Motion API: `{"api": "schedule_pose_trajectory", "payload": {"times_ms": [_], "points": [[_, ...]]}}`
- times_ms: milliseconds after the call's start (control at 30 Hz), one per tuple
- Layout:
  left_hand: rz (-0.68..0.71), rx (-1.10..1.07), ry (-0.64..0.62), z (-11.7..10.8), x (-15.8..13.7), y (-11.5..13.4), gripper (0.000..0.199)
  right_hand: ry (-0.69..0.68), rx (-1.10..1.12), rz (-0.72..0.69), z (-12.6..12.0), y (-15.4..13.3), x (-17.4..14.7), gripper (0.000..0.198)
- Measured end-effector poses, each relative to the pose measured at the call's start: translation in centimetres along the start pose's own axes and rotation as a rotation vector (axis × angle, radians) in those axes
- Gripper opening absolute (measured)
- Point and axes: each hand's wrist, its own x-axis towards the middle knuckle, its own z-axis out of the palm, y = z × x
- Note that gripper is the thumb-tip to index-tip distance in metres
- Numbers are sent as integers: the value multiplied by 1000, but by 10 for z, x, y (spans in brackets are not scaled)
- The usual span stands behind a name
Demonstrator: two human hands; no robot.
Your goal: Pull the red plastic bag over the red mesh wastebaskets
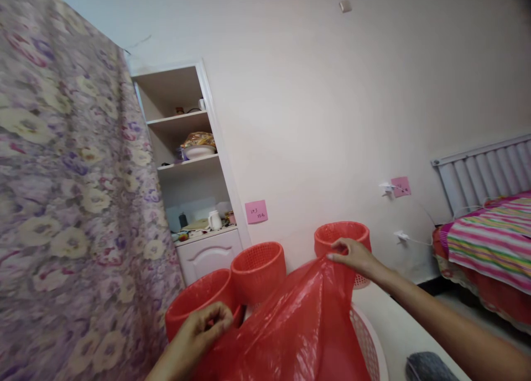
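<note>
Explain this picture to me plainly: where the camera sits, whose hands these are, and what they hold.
There is one picture, taken by a camera worn on a person's head, looking forward and down, so the two bare arms reaching in from below are the wearer's own. The left hand and the right hand each pinch an edge of a thin red plastic bag, stretching it between them. The bag lies over a pale perforated basket. Behind stand three red baskets: one by the left hand, one in the middle, and one behind the right hand. To the left hangs a flowered curtain, with a shelf alcove beyond it; a striped bed is on the right.
</note>
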Motion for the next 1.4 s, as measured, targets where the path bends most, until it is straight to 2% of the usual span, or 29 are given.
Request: {"api": "schedule_pose_trajectory", "payload": {"times_ms": [100,167,267,367,467,567,633,700,833,967,1067,1200,1300,1367,1400], "points": [[34,-24,73,-7,0,3,39,-81,4,-90,0,5,0,28],[-8,-63,71,-14,0,-2,43,-37,2,-115,-11,7,1,30],[-57,2,-30,-20,0,-12,45,95,-50,-120,-32,2,2,22],[-43,109,-174,-18,-2,-18,42,149,-121,-173,-40,-18,-7,20],[-24,193,-214,-12,-1,-19,38,57,-191,-269,-28,-48,-27,20],[-25,304,-196,-4,0,-14,28,-217,-239,-369,-3,-71,-45,28],[-3,320,-177,-1,0,-8,26,-346,-277,-419,14,-76,-51,41],[24,271,-145,0,0,0,29,-397,-318,-438,29,-72,-53,52],[22,95,-34,-3,4,9,36,-377,-392,-405,51,-53,-50,58],[-20,-51,135,-12,13,3,42,-291,-436,-373,53,-41,-43,29],[-55,-74,221,-17,15,-5,45,-232,-431,-391,43,-45,-39,24],[-45,47,68,-15,10,-6,38,-223,-489,-446,34,-56,-37,27],[-15,199,-41,-6,4,0,27,-292,-559,-465,41,-57,-33,53],[-16,205,-66,-1,2,4,25,-322,-597,-433,48,-52,-27,70],[-16,182,-61,0,1,6,26,-337,-609,-413,51,-49,-24,71]]}}
